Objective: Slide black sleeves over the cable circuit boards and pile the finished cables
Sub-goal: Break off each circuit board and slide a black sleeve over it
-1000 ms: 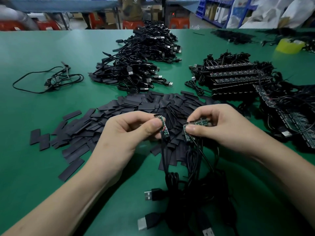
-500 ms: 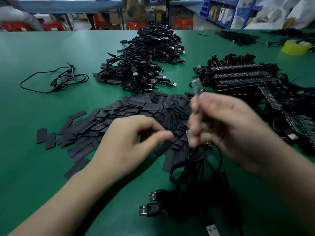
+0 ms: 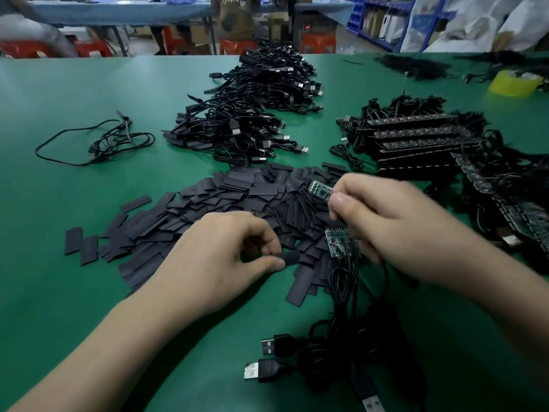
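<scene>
My left hand (image 3: 219, 257) pinches one black sleeve (image 3: 289, 258) between thumb and forefinger, just above the spread of loose black sleeves (image 3: 225, 197). My right hand (image 3: 386, 227) grips a green circuit board (image 3: 320, 189) by its near end, the board pointing up and left. A second green circuit board (image 3: 337, 243) sticks out below that hand, its black cables (image 3: 344, 328) trailing toward me to the USB plugs (image 3: 261, 371). The sleeve and the raised board are apart.
A pile of finished black cables (image 3: 246, 123) lies at the table's middle back. Rows of unsleeved boards with cables (image 3: 416, 138) fill the right side. A loose cable (image 3: 101, 141) lies at the left, a yellow tape roll (image 3: 515, 83) at the far right. People sit beyond the table.
My left hand let go of its board and picked up a sleeve from the spread. My right hand now holds both boards, one raised toward the left.
</scene>
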`<act>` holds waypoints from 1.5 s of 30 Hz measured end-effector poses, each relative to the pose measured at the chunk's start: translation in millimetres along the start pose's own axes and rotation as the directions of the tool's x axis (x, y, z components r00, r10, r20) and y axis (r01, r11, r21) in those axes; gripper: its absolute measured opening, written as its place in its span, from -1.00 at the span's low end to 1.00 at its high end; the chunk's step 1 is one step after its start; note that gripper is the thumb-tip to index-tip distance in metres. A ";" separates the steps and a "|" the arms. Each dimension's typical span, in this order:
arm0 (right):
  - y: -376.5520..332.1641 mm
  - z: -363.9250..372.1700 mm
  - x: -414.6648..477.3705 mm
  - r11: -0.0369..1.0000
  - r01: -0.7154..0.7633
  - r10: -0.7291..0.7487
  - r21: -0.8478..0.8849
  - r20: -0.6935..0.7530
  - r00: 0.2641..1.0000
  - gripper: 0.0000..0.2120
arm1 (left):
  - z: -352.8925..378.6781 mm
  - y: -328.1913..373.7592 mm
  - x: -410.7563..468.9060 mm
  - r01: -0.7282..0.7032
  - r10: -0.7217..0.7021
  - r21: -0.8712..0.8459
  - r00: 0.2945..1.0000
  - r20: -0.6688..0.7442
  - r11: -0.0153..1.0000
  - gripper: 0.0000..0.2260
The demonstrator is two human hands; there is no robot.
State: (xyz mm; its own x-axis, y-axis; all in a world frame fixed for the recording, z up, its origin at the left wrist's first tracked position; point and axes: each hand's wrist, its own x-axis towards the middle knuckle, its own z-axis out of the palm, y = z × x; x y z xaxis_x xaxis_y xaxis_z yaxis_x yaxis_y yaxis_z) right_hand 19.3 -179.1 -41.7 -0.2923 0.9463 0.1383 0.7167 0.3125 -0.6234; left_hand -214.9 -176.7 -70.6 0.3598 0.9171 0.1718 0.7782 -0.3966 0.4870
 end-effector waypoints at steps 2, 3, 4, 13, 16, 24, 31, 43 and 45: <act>2.2 11.0 0.0 0.998 -0.034 0.033 0.055 0.010 0.999 -0.75 | 0.1 -0.9 0.9 0.016 -0.018 -0.050 0.999 -0.048 0.999 -0.88; 4.4 14.7 0.0 0.997 -0.046 0.045 0.067 0.006 0.999 -0.75 | 0.5 -1.1 1.3 0.016 -0.024 -0.096 0.997 -0.080 0.995 -0.89; 5.9 18.0 -0.3 0.995 -0.050 0.050 0.088 0.008 0.999 -0.73 | 1.0 -0.4 1.6 0.010 -0.029 -0.162 0.994 -0.110 0.987 -0.89; 5.8 29.8 -6.5 0.946 0.101 -0.094 0.309 -0.038 0.995 -0.88 | 10.6 9.5 -1.9 0.048 -0.065 -0.703 0.998 0.002 0.710 -0.89; 5.5 29.0 -9.7 0.965 0.173 -0.157 0.195 -0.095 0.983 -0.89 | 9.4 8.3 -1.5 0.162 -0.041 -0.837 0.985 0.165 0.522 -0.84; 7.5 23.2 -9.9 0.955 0.174 -0.141 0.241 -0.145 0.979 -0.78 | 8.7 1.8 1.9 0.153 -0.095 -0.857 0.988 0.122 0.492 -0.70; 13.6 12.8 -8.0 0.920 -0.056 0.030 0.387 0.073 0.997 -0.60 | 10.8 1.5 -0.8 -0.160 -0.012 -0.523 0.950 -0.311 0.837 -0.80; 6.9 14.0 -10.5 0.876 -0.137 0.054 0.462 0.188 0.981 -0.61 | 8.9 4.0 -1.8 -0.274 0.137 -0.267 0.889 -0.436 0.924 -0.81; 5.7 15.6 -11.5 0.903 -0.108 0.045 0.415 0.159 0.986 -0.60 | 8.9 2.8 -1.8 -0.270 0.153 -0.225 0.889 -0.431 0.936 -0.81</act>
State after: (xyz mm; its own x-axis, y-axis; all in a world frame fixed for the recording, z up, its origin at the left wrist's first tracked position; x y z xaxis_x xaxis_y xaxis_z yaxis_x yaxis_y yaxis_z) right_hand 16.9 -189.5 -58.9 -0.3567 0.9341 -0.0142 0.4161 0.1452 -0.8977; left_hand -208.7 -179.9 -77.1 0.2169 0.7729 0.5963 0.5156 -0.6094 0.6023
